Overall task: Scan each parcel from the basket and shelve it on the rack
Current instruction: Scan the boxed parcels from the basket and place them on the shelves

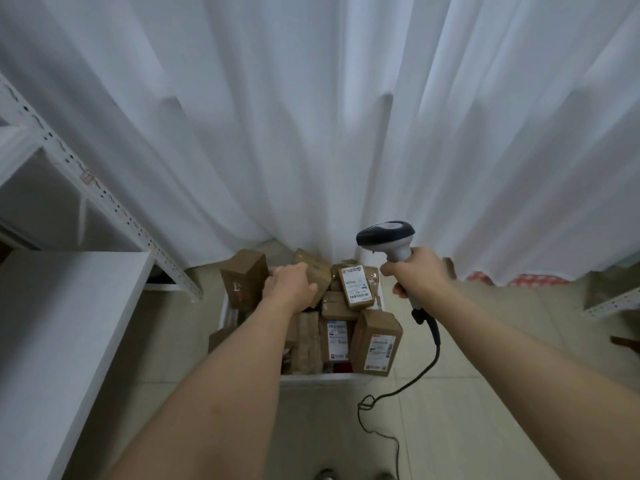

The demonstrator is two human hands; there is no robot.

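Note:
A white basket [322, 377] on the floor in front of me is full of several brown cardboard parcels, some with white labels facing up. My left hand [289, 285] reaches into the basket's far side and grips a brown parcel [317, 271] there. A labelled parcel [356, 285] lies just to its right. My right hand [414, 276] holds a grey-and-black barcode scanner [388, 237] by its handle above the basket's right edge, head pointing left. The scanner's black cable [408, 382] trails down to the floor. The white rack [86, 188] stands at my left.
A white shelf board [62, 327] of the rack lies at lower left, close to the basket. White curtains [311, 116] hang right behind the basket. Another shelf edge [613, 303] shows at far right. The floor is pale tile [467, 393].

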